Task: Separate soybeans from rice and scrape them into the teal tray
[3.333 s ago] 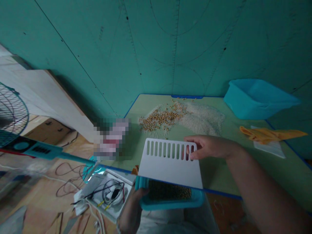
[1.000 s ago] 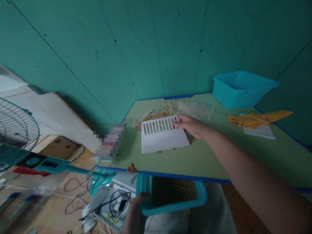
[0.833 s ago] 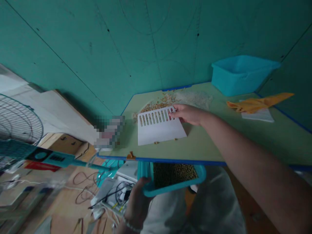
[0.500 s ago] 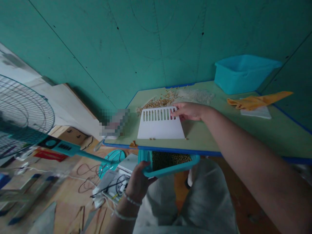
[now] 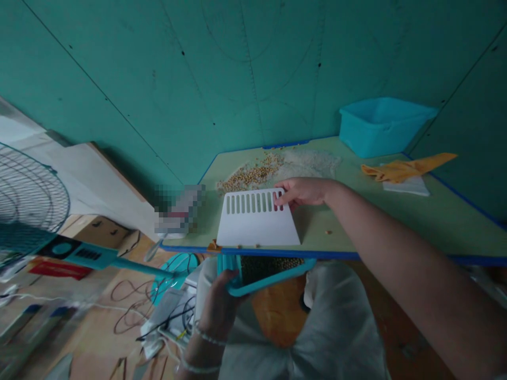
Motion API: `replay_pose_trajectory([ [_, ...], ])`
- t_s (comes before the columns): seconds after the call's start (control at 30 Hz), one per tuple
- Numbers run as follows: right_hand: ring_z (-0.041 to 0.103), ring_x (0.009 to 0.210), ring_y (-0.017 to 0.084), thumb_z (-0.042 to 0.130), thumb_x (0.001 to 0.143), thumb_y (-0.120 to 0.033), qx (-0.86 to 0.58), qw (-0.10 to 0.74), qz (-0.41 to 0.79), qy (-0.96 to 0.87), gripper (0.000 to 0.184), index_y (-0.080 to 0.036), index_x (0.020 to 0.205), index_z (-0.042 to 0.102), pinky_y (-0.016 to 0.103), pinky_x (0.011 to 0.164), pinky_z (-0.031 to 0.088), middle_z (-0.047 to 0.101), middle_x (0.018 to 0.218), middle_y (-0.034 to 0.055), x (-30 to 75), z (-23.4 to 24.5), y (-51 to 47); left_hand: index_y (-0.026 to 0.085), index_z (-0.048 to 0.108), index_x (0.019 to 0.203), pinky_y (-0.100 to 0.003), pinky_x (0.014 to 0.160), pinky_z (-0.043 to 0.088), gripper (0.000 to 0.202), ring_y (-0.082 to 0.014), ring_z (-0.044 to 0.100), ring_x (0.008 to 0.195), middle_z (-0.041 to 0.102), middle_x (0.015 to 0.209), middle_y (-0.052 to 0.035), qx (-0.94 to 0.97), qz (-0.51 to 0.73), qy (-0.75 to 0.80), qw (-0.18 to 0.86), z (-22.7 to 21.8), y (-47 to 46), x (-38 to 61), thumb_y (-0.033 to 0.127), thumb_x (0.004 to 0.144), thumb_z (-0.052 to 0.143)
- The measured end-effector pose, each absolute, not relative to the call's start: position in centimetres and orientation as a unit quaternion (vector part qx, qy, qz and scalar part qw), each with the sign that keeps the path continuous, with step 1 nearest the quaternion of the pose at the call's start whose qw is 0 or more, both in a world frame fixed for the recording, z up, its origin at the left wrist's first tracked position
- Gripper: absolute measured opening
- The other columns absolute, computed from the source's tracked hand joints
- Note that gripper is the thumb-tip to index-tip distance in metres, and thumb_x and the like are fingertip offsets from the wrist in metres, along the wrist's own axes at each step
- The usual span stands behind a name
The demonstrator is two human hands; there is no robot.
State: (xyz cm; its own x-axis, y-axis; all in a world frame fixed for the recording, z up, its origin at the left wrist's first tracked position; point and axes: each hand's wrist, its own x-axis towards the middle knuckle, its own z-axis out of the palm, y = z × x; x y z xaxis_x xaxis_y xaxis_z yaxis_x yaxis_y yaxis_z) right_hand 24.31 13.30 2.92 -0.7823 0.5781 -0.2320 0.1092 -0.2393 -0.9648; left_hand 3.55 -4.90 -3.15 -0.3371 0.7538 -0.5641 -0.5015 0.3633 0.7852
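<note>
My right hand (image 5: 304, 192) grips the upper right corner of a white slotted scraper (image 5: 257, 228), its thumb by the end slots. The scraper's lower edge lies close to the blue front edge of the pale green table (image 5: 348, 221), with a few loose beans beside it. Below that edge, my left hand (image 5: 222, 301) holds a turquoise tub (image 5: 273, 284) by its left end. Dark green grains and yellowish beans lie inside the tub, whose far rim is under the table edge. Behind the scraper spread yellow beans (image 5: 253, 175) and a patch of whitish grains (image 5: 309, 163).
A second turquoise tub (image 5: 380, 132) stands at the back right against the green wall. Near it an orange cloth (image 5: 407, 169) lies over a white sheet. At left are a fan (image 5: 27, 195), a cardboard box (image 5: 99, 232) and cables on the floor.
The scraper in my right hand has come nearer to the table's front edge. A loose bean now shows to its right. My left hand's tub sits further under the edge.
</note>
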Motion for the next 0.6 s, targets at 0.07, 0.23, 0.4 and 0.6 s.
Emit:
replay_pose_trajectory([
  [0.07, 0.062, 0.062, 0.009, 0.064, 0.067, -0.011, -0.289, 0.146, 0.728, -0.604, 0.015, -0.015, 0.079, 0.057, 0.019, 0.056, 0.050, 0.065, 0.073, -0.0020, 24.2, 3.0, 13.2, 0.023, 0.066, 0.095, -0.035, 0.059, 0.055, 0.028, -0.0216, 0.066, 0.071, 0.074, 0.076, -0.0019, 0.112, 0.561, 0.575, 0.584, -3.5, -4.6, 3.1, 0.013, 0.071, 0.057],
  [0.23, 0.061, 0.064, 0.010, 0.066, 0.065, -0.017, -0.310, 0.126, 0.704, -0.626, 0.019, -0.017, 0.082, 0.058, 0.020, 0.057, 0.047, 0.064, 0.072, -0.0027, 24.1, 3.4, 12.8, 0.020, 0.071, 0.091, -0.034, 0.079, 0.052, 0.024, -0.0255, 0.065, 0.089, 0.075, 0.084, -0.0026, 0.108, 0.546, 0.551, 0.622, -4.6, -4.7, 2.0, 0.016, 0.069, 0.062],
  [0.4, 0.060, 0.067, 0.012, 0.065, 0.066, -0.021, -0.358, 0.100, 0.680, -0.632, 0.014, -0.018, 0.078, 0.058, 0.023, 0.060, 0.046, 0.064, 0.072, -0.0019, 24.0, 4.5, 12.3, 0.025, 0.070, 0.092, -0.040, 0.085, 0.050, 0.033, -0.0333, 0.054, 0.111, 0.075, 0.088, -0.0023, 0.049, 0.489, 0.582, 0.648, -5.8, -4.9, 0.5, 0.027, 0.059, 0.070],
  [0.6, 0.060, 0.065, 0.013, 0.064, 0.071, -0.029, -0.403, 0.053, 0.672, -0.619, 0.011, -0.021, 0.075, 0.058, 0.021, 0.054, 0.046, 0.064, 0.072, -0.0006, 24.3, 5.2, 11.6, 0.024, 0.069, 0.081, -0.044, 0.088, 0.047, 0.048, -0.0410, 0.052, 0.110, 0.074, 0.066, -0.0043, -0.036, 0.439, 0.648, 0.621, -8.4, -4.5, -1.5, 0.018, 0.034, 0.078],
])
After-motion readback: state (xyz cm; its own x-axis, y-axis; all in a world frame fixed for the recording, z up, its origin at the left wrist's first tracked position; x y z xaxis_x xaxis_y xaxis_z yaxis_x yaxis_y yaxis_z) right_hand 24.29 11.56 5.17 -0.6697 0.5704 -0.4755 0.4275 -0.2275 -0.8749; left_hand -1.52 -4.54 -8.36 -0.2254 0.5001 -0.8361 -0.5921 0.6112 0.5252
